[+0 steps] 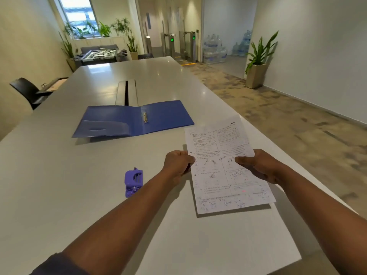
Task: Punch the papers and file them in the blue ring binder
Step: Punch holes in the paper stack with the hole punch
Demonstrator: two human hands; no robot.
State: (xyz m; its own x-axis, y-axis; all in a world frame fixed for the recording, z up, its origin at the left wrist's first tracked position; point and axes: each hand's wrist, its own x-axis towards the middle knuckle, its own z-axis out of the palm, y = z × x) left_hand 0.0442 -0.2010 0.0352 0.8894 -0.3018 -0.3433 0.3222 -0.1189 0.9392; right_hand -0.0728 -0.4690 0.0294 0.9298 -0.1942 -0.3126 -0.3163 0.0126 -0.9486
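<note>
the left hand [178, 165] and right hand [258, 165] pinch the printed papers [224, 167] by their side edges above the tabletop's [59, 185] right edge, apparently unpunched, so next they go to the purple hole punch [133, 182], then the open blue ring binder [135, 118].

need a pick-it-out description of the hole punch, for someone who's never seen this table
On the long white table, find the open blue binder lying flat. Nearer the person, left of the left hand that holds the paper together with the right hand, sits the punch. It is the only small purple plastic thing, and nothing touches it.
</note>
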